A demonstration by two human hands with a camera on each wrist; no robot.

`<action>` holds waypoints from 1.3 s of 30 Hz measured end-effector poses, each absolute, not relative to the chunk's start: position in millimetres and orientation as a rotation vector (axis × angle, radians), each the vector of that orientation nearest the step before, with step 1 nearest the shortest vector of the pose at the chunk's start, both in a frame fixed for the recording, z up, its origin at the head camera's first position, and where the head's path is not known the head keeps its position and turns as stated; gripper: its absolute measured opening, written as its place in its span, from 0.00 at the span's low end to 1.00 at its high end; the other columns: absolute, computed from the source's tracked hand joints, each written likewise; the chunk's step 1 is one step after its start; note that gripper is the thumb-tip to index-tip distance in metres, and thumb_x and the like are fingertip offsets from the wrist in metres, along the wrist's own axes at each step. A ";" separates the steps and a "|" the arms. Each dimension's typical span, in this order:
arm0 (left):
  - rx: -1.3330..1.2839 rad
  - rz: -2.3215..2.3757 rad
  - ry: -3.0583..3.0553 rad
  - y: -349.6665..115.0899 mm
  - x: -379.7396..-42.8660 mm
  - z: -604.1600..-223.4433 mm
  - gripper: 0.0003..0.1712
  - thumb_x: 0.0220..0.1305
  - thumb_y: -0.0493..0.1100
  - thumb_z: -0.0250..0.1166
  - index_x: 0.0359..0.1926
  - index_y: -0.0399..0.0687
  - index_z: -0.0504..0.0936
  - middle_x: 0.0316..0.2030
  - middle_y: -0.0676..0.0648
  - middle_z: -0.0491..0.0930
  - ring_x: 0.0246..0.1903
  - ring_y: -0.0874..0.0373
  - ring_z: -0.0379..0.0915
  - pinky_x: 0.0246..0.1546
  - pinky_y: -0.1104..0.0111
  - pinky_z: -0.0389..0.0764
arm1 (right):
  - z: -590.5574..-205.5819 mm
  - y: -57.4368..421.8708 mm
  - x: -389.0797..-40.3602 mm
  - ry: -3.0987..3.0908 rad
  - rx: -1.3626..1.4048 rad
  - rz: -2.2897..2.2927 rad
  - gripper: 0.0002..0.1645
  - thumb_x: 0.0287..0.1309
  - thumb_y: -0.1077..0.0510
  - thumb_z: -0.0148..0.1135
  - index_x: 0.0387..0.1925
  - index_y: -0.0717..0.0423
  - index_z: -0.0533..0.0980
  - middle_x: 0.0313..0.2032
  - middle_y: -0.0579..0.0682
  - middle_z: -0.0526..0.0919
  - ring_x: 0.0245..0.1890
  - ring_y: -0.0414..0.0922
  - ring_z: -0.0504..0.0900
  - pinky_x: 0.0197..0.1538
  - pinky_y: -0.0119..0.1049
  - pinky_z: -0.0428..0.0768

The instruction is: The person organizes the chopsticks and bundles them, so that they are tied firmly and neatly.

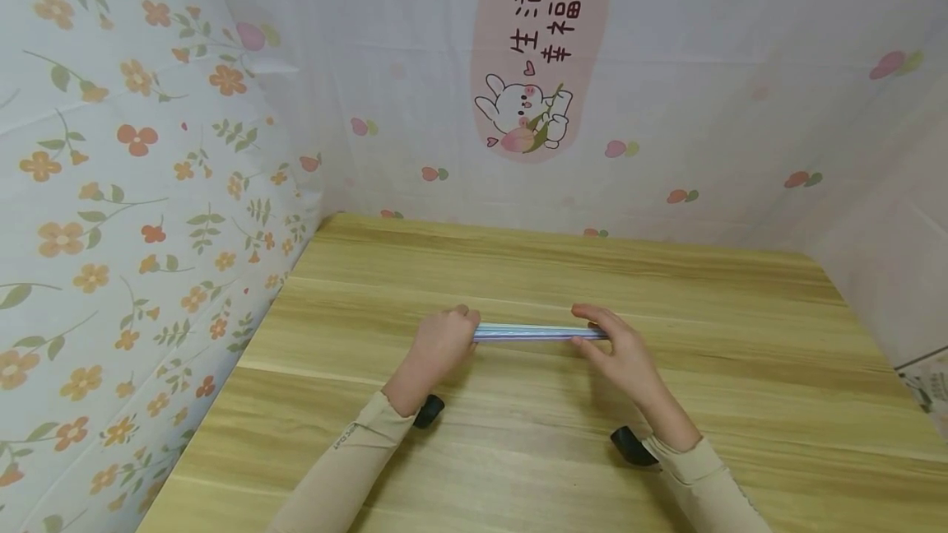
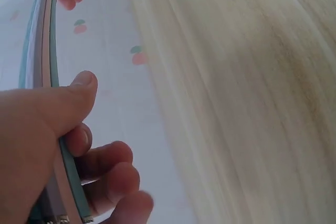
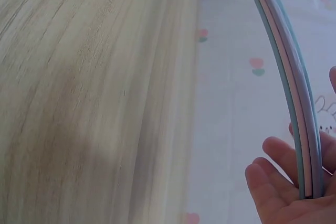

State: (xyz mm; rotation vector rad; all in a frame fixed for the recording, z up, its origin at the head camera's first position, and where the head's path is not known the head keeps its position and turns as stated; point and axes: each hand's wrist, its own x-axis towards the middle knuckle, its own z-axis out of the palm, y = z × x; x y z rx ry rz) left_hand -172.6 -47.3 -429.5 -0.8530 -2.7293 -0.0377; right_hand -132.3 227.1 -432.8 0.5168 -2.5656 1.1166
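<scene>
A flat bundle of thin pastel layers in teal, pink and lavender (image 1: 529, 333) is seen edge-on, stretched between both hands above the wooden table. My left hand (image 1: 442, 342) grips one end, its thumb (image 2: 76, 98) across the edges and its fingers behind. Small metallic bits show at that end in the left wrist view. At the other end, my right hand (image 1: 620, 348) has its thumb and fingers spread to either side. In the right wrist view, that end of the bundle (image 3: 302, 129) meets the palm, with the fingers (image 3: 275, 182) extended. What the layers are cannot be told.
The wood-grain table (image 1: 518, 442) reaches back to a white printed cloth (image 1: 415, 89) with a rabbit drawing. A flowered cloth (image 1: 133, 212) hangs along the left side. Black straps or mounts (image 1: 633, 445) sit at both wrists, below beige sleeves (image 1: 348, 459).
</scene>
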 end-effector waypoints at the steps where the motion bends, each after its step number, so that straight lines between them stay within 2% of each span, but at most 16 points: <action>1: -0.849 -0.032 -2.735 -47.5 -172.4 -429.1 0.10 0.53 0.44 0.72 0.32 0.44 0.81 0.27 0.49 0.80 0.22 0.60 0.77 0.18 0.70 0.76 | -432.9 226.6 -132.2 -2.561 0.523 1.115 0.26 0.53 0.67 0.65 0.55 0.64 0.74 0.55 0.59 0.78 0.50 0.58 0.78 0.54 0.41 0.76; 5: -0.824 -0.021 -2.735 -48.2 -171.4 -426.8 0.10 0.52 0.45 0.73 0.30 0.47 0.81 0.25 0.51 0.80 0.21 0.60 0.78 0.17 0.69 0.75 | -433.8 225.5 -132.2 -2.551 0.542 1.139 0.25 0.53 0.68 0.65 0.55 0.64 0.74 0.55 0.59 0.78 0.51 0.55 0.78 0.55 0.23 0.72; 8: -0.804 -0.021 -2.727 -48.6 -171.2 -425.2 0.10 0.51 0.45 0.73 0.28 0.48 0.80 0.23 0.51 0.80 0.20 0.59 0.78 0.16 0.68 0.75 | -435.2 225.3 -132.2 -2.543 0.540 1.185 0.24 0.55 0.66 0.64 0.55 0.63 0.74 0.55 0.58 0.78 0.53 0.51 0.77 0.55 0.17 0.68; 15: -0.770 -0.015 -2.756 -46.2 -171.7 -422.7 0.12 0.52 0.47 0.73 0.30 0.46 0.81 0.25 0.50 0.81 0.21 0.58 0.78 0.17 0.68 0.77 | -436.8 226.2 -132.1 -2.493 0.526 1.285 0.21 0.58 0.66 0.62 0.55 0.62 0.75 0.56 0.58 0.77 0.55 0.36 0.74 0.55 0.18 0.69; 18: -0.763 -0.028 -2.766 -45.3 -172.6 -422.9 0.11 0.52 0.46 0.73 0.29 0.45 0.81 0.25 0.50 0.81 0.22 0.58 0.79 0.18 0.67 0.77 | -434.4 224.5 -130.8 -2.461 0.536 1.308 0.21 0.56 0.70 0.61 0.54 0.64 0.75 0.57 0.60 0.77 0.54 0.37 0.75 0.55 0.17 0.68; 21: -0.776 -0.024 -2.761 -45.2 -173.1 -423.9 0.10 0.53 0.45 0.72 0.26 0.46 0.80 0.23 0.51 0.80 0.19 0.60 0.76 0.16 0.68 0.75 | -426.5 220.4 -126.8 -2.432 0.557 1.314 0.20 0.55 0.73 0.61 0.52 0.69 0.75 0.56 0.64 0.76 0.54 0.45 0.76 0.55 0.16 0.67; 24: -0.792 -0.001 -2.740 -45.7 -173.5 -425.0 0.11 0.54 0.46 0.71 0.23 0.48 0.78 0.19 0.52 0.78 0.16 0.63 0.70 0.13 0.69 0.72 | -414.5 215.5 -121.3 -2.411 0.574 1.316 0.19 0.54 0.75 0.60 0.49 0.73 0.75 0.54 0.68 0.76 0.54 0.48 0.76 0.55 0.16 0.68; 26: -0.796 0.015 -2.712 -47.0 -173.4 -425.8 0.13 0.55 0.47 0.70 0.21 0.49 0.77 0.17 0.53 0.76 0.14 0.64 0.65 0.12 0.69 0.70 | -409.4 212.7 -119.0 -2.390 0.591 1.323 0.18 0.53 0.76 0.60 0.48 0.75 0.75 0.52 0.70 0.76 0.55 0.46 0.76 0.55 0.17 0.68; 32: -0.806 0.044 -2.642 -49.1 -172.7 -425.6 0.19 0.54 0.50 0.69 0.16 0.51 0.72 0.12 0.55 0.67 0.12 0.65 0.54 0.09 0.70 0.65 | -419.7 217.5 -124.0 -2.327 0.622 1.352 0.19 0.51 0.78 0.59 0.48 0.71 0.76 0.52 0.70 0.77 0.58 0.41 0.75 0.56 0.18 0.68; 39: -0.802 0.033 -2.622 -49.6 -171.8 -425.9 0.17 0.50 0.46 0.70 0.14 0.53 0.70 0.11 0.56 0.68 0.11 0.65 0.54 0.08 0.68 0.65 | -429.0 229.0 -128.9 -2.406 0.625 1.377 0.18 0.59 0.71 0.58 0.52 0.63 0.76 0.58 0.60 0.75 0.59 0.31 0.70 0.56 0.18 0.67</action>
